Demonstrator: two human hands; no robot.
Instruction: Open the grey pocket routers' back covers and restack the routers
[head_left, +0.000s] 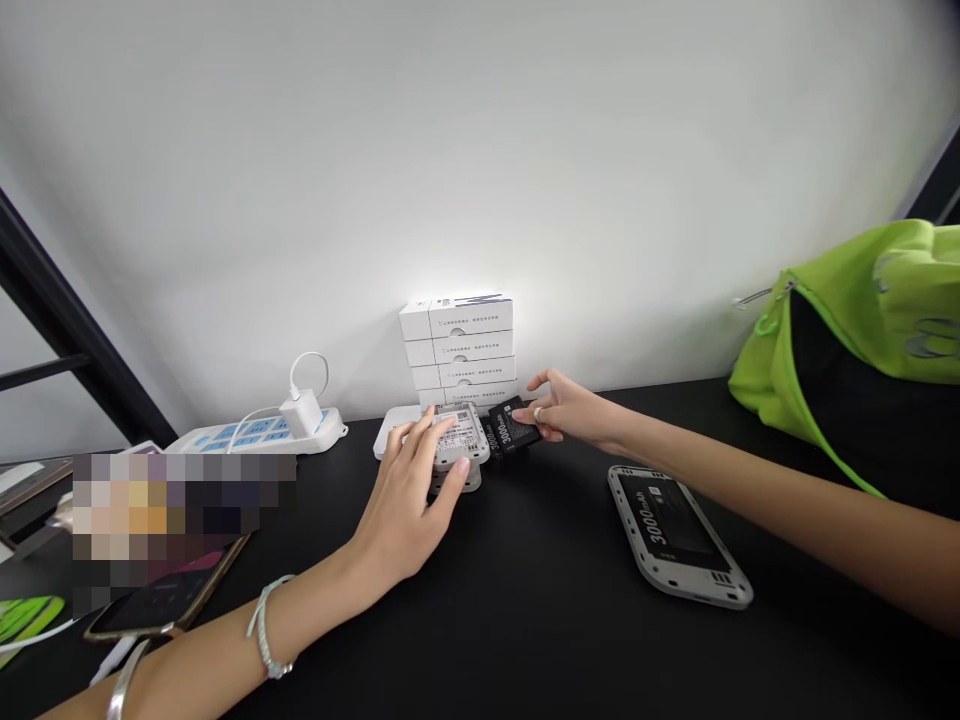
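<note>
My right hand [562, 408] pinches a black battery [515, 426] marked 3000mAh between thumb and fingers. Another dark battery [493, 440] lies partly hidden beside and under it. My left hand [409, 480] rests with its fingers spread over a white device casing [461, 440] with a printed label in its recess. That casing lies on top of other white casings, mostly covered by my hand. Under my right forearm, a similar device [679, 535] lies on the black table with a 3000mAh battery seated in it.
Against the wall stands a stack of several white boxes [476, 345]. A power strip [259, 430] with a white charger [301, 412] plugged in sits left. A phone [172, 595] lies at front left, near a blurred patch. A lime-green bag [847, 300] fills the right side.
</note>
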